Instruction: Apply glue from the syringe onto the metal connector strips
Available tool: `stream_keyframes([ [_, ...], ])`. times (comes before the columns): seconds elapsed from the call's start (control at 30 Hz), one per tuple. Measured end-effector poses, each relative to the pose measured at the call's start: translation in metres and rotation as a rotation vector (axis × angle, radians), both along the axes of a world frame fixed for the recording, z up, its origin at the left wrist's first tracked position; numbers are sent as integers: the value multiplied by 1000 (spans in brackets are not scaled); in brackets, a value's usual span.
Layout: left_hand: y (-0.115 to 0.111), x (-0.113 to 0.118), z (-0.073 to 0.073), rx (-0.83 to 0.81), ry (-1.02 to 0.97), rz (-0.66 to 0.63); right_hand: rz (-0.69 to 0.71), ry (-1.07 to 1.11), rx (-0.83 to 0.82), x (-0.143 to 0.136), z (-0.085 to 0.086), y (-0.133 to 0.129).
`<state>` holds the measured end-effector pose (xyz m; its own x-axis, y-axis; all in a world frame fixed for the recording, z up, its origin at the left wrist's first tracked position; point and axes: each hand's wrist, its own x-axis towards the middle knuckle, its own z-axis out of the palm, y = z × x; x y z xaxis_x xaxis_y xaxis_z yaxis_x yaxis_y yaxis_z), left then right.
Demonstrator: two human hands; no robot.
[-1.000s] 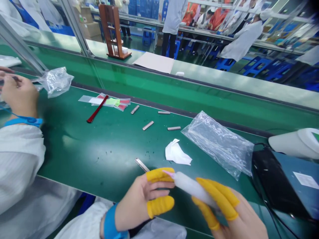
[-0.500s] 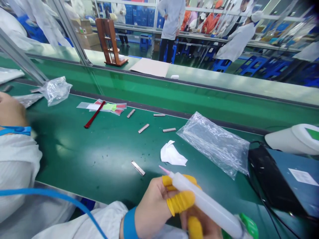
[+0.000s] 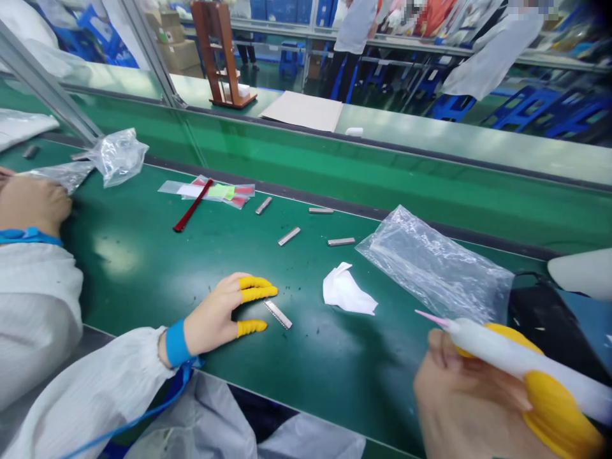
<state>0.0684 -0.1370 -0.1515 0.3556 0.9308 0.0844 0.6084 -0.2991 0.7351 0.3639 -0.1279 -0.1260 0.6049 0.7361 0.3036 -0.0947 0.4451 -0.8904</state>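
My left hand (image 3: 217, 315), with yellow finger cots and a blue wrist strap, is low over the green mat. Its thumb and fingers are apart, beside a small silver metal strip (image 3: 278, 315) with a toothed edge; nothing is between them. At the lower right, my right hand (image 3: 471, 395) is closed around a white dispensing syringe (image 3: 507, 347). The syringe's pink tip (image 3: 431, 318) points left, above the mat. A crumpled white wipe (image 3: 348, 290) lies between my hands. Farther back are several similar metal strips (image 3: 289, 236).
A clear plastic bag (image 3: 435, 264) lies at the right, near a dark device (image 3: 545, 319) and a white container (image 3: 583, 271). A dark red stick (image 3: 192, 207) rests across plastic packets (image 3: 229, 191). At the left edge is a co-worker's hand (image 3: 36, 203), near another plastic bag (image 3: 119, 156).
My left hand has left the syringe and moved left to the near metal strip, its fingers spreading. My right hand has carried the syringe to the right. The camera view has shifted slightly.
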Motion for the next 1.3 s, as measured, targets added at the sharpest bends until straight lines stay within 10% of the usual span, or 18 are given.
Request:
stream_keyframes([
  [0.23,-2,17,-5,69,15,36,-229,50,-118,-4,3,6],
  [0.47,-13,22,-12,140,50,75,101,62,-228,-18,11,7],
  [1.3,13,25,-30,242,116,-59,219,-106,-58,-43,33,-10],
])
